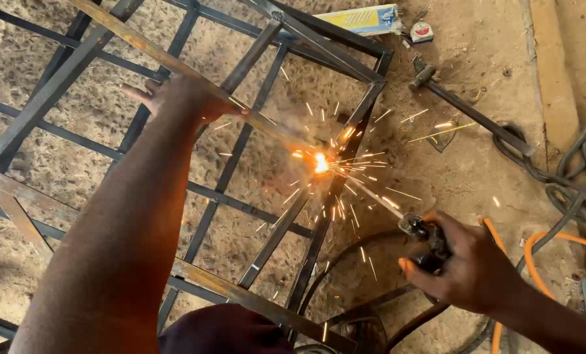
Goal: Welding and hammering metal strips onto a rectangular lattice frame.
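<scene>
Your right hand [466,265] has its grip wrapped tight around a black electrode holder [427,239]. Its thin welding rod [371,193] reaches up-left to a joint of the metal bar frame [319,229], where a bright arc [320,162] throws sparks. Your left hand [185,98] steadies a rusty flat bar [142,46] lying across the frame, fingers curled over it. The frame rests on the sandy floor [463,164]; a hammer [470,111] and dark cables [581,177] lie to the right.
</scene>
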